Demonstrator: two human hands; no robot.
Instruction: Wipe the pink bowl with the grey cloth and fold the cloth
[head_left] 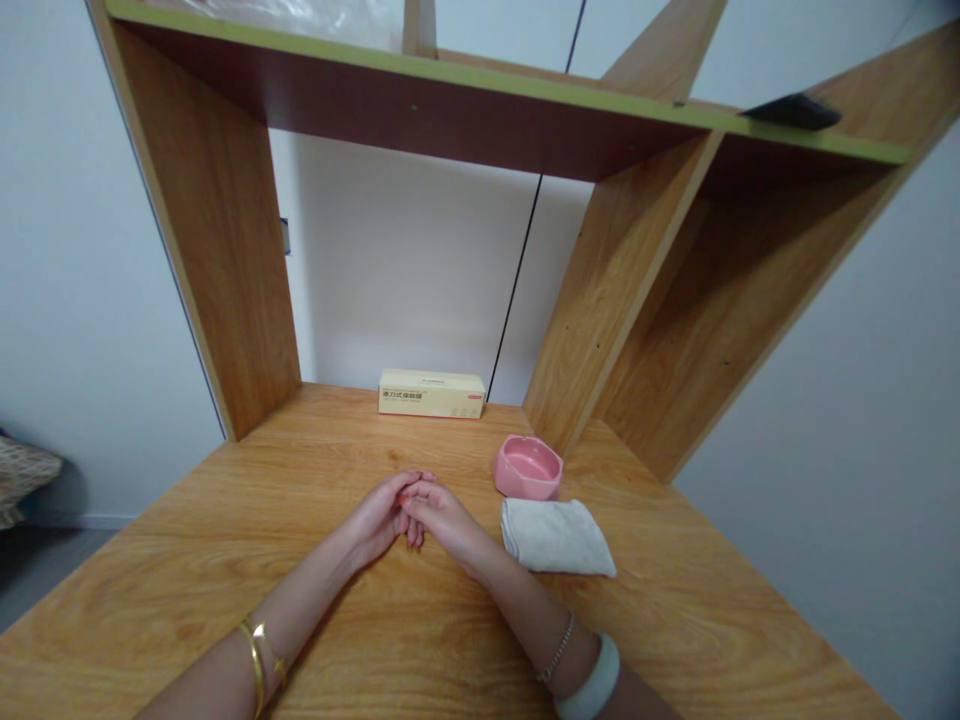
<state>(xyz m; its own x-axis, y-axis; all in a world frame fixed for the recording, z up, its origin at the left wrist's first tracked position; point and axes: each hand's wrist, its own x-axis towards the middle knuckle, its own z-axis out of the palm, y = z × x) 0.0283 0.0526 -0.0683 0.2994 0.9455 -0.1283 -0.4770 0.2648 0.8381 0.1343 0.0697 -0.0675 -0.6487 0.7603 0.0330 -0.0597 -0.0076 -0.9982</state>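
My left hand (382, 520) and my right hand (448, 522) are loosely clasped together above the wooden desk. Their fingers are closed and overlap, so some fingertips are hidden. No object shows between them. To the right of my right hand lies a folded light-grey cloth (556, 537), close to my forearm. Just behind the cloth stands a pink angular ashtray-like bowl (529, 468). Farther back, a cream cling-film box (431, 394) with printed lettering rests near the rear edge of the desk.
The wooden desk (360, 640) carries a hutch with an upright left panel (217, 240), a middle divider (615, 290) and an overhead shelf (420, 100). A dark flat object (795, 111) and clear plastic (300, 18) lie on the shelf. Patterned fabric (26, 478) shows at far left.
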